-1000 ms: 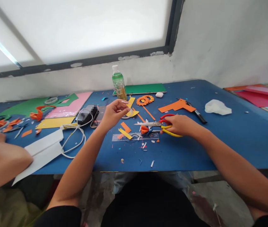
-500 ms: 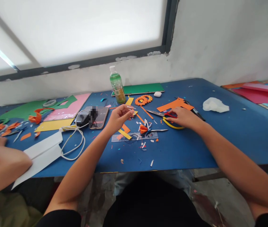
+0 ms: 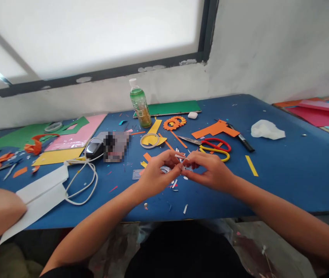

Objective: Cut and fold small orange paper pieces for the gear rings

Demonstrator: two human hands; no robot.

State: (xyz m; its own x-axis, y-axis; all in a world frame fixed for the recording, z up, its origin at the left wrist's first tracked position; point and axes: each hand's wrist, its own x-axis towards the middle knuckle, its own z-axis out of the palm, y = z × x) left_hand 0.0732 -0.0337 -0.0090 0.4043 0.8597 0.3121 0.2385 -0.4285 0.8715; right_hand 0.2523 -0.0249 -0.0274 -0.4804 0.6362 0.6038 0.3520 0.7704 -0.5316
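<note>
Head view shows my left hand [image 3: 155, 175] and right hand [image 3: 210, 172] pinching a small white paper strip [image 3: 181, 157] between them just in front of the red-and-yellow scissors [image 3: 210, 146], which lie untouched, with cut scraps around.

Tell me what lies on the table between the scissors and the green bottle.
In the head view, between scissors and green bottle lie an orange gear-shaped cutout and orange strips.

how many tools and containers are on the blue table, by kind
scissors: 1
marker: 1
drink bottle: 1
tape ring: 1
ruler: 1
total: 5
</note>
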